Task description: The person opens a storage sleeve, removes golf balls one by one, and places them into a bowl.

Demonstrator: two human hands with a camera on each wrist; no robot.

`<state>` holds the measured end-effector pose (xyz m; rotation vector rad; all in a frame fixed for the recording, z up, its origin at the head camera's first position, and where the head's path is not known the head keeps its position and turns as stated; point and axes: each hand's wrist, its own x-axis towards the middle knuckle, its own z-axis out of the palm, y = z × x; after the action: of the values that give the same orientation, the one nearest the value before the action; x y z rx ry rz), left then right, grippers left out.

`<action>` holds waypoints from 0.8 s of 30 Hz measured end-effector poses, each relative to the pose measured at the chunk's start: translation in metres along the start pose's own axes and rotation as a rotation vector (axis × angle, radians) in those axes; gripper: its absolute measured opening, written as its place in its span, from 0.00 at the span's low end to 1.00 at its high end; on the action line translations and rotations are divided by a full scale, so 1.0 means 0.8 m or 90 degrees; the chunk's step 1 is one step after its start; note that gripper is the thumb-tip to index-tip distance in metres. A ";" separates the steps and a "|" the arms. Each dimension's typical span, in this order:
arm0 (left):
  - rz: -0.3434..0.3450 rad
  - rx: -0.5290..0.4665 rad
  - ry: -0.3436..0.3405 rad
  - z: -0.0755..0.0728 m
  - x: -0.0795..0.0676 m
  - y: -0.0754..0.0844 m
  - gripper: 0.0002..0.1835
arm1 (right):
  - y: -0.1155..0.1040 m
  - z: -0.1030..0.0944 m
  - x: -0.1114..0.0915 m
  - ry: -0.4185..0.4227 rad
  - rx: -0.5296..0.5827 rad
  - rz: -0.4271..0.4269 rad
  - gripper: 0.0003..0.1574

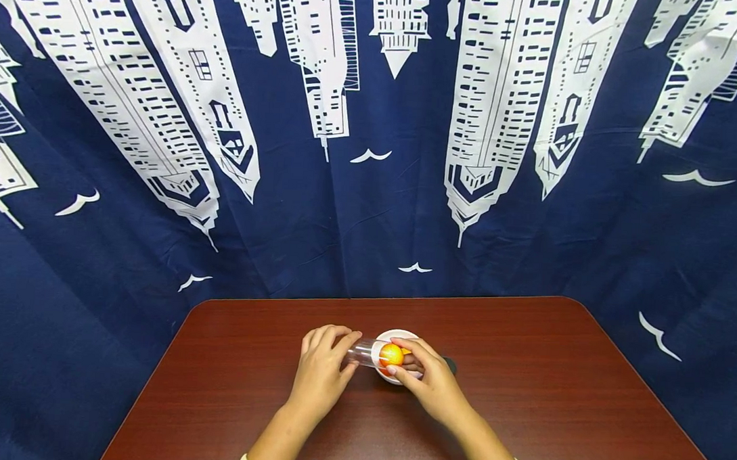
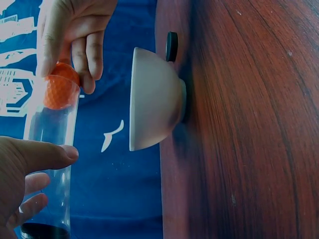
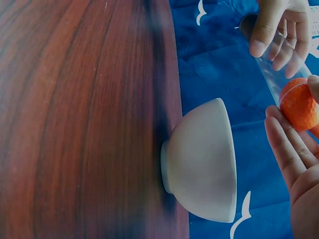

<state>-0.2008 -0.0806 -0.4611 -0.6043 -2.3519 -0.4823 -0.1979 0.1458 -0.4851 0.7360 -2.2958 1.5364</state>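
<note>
My left hand grips a clear tube with a black end, holding it sideways above a white bowl. At the tube's open mouth, the fingers and thumb of my right hand pinch an orange dimpled ball. In the left wrist view part of this ball appears inside the mouth. Another bit of orange shows by the right fingers; whether it is a second ball I cannot tell. The bowl stands upright on the table, its inside mostly hidden by the hands and ball.
A small black disc is on the brown wooden table beside the bowl, partly behind my right hand in the head view. A dark blue cloth with white building and bird prints hangs behind the table.
</note>
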 end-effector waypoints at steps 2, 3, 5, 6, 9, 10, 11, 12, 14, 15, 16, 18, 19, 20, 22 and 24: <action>0.000 -0.001 0.003 0.001 0.000 0.000 0.30 | 0.000 0.001 0.000 0.004 0.003 -0.001 0.32; -0.001 -0.002 0.004 0.001 0.000 0.000 0.30 | 0.000 0.001 0.000 0.004 0.004 -0.002 0.32; -0.003 -0.003 0.003 0.001 -0.001 0.000 0.30 | 0.000 0.001 0.000 0.004 0.003 -0.001 0.32; -0.005 -0.003 0.004 0.002 -0.001 0.000 0.30 | 0.000 0.001 0.000 0.004 0.002 0.000 0.31; -0.009 -0.006 0.004 0.002 -0.002 0.000 0.30 | 0.001 0.000 0.001 0.002 -0.006 -0.004 0.30; -0.010 -0.008 0.005 0.003 -0.002 0.000 0.30 | 0.001 0.000 0.001 0.002 -0.008 -0.005 0.29; -0.011 -0.009 0.006 0.003 -0.002 0.000 0.30 | 0.001 0.000 0.001 0.001 -0.010 -0.008 0.29; -0.014 -0.011 0.007 0.004 -0.003 0.000 0.30 | 0.001 -0.001 0.001 0.001 -0.012 -0.011 0.29; -0.021 -0.018 0.008 0.005 -0.004 0.000 0.30 | -0.001 -0.001 0.001 0.002 -0.017 -0.013 0.29; -0.025 -0.021 0.008 0.006 -0.004 -0.001 0.30 | -0.001 -0.002 0.002 0.002 -0.018 -0.014 0.29; -0.030 -0.025 0.009 0.006 -0.005 -0.001 0.30 | -0.001 -0.002 0.002 0.003 -0.018 -0.015 0.29; -0.040 -0.032 0.007 0.008 -0.006 -0.001 0.31 | -0.001 -0.003 0.003 0.005 -0.021 -0.017 0.29; -0.045 -0.037 0.007 0.008 -0.007 -0.002 0.31 | 0.000 -0.003 0.003 0.007 -0.022 -0.019 0.29; -0.051 -0.042 0.006 0.009 -0.008 -0.002 0.32 | 0.000 -0.003 0.003 0.010 -0.022 -0.020 0.29; -0.061 -0.049 0.003 0.010 -0.009 -0.004 0.32 | 0.000 -0.004 0.004 0.015 -0.023 -0.029 0.29; -0.073 -0.055 0.000 0.012 -0.010 -0.006 0.32 | 0.000 -0.005 0.004 0.023 -0.023 -0.039 0.30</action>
<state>-0.2027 -0.0822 -0.4740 -0.5108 -2.3842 -0.6380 -0.2008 0.1482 -0.4818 0.7569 -2.2479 1.4655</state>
